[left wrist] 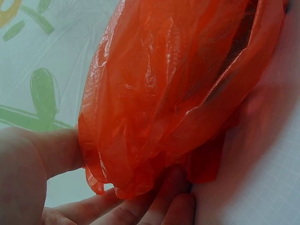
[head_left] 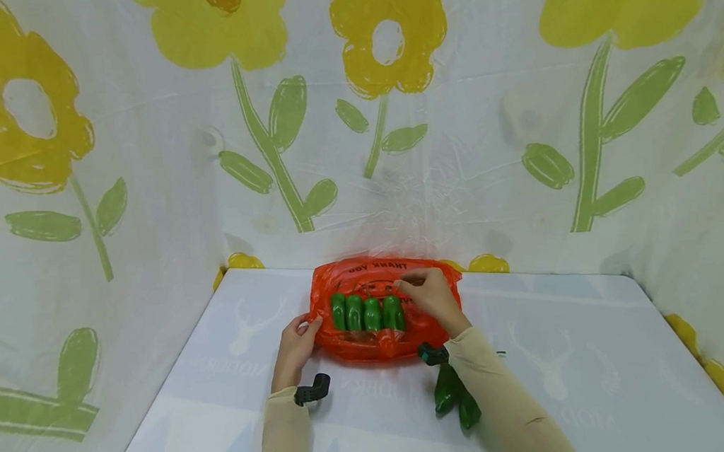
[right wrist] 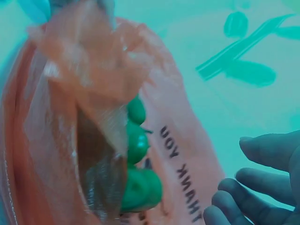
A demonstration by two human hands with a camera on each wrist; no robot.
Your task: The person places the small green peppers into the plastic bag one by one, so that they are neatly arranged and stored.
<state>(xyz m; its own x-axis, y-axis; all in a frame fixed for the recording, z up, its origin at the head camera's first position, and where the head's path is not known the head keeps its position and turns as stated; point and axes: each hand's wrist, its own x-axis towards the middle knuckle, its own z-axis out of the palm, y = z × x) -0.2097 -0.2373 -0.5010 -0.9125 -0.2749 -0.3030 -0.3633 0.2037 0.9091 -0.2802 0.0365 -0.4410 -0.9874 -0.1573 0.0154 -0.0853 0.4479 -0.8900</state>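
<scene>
A red plastic bag (head_left: 372, 349) with dark print lies on the table, its mouth toward me. Several glossy green peppers (head_left: 372, 314) stand side by side in the mouth, and some show as green peppers (right wrist: 136, 145) in the right wrist view. My left hand (head_left: 296, 348) grips the bag's left edge. In the left wrist view, the thumb is on one side of the film and the fingers are on the other. Over the bag's right part, my right hand (head_left: 431, 297) holds nothing, its fingers (right wrist: 258, 185) loosely extended beside the printed panel.
More green peppers (head_left: 448, 389) lie on the white table (head_left: 571, 365) beside the right forearm, which partly covers them. A curtain (head_left: 460, 176) with yellow flowers hangs behind the table's far edge and along both sides.
</scene>
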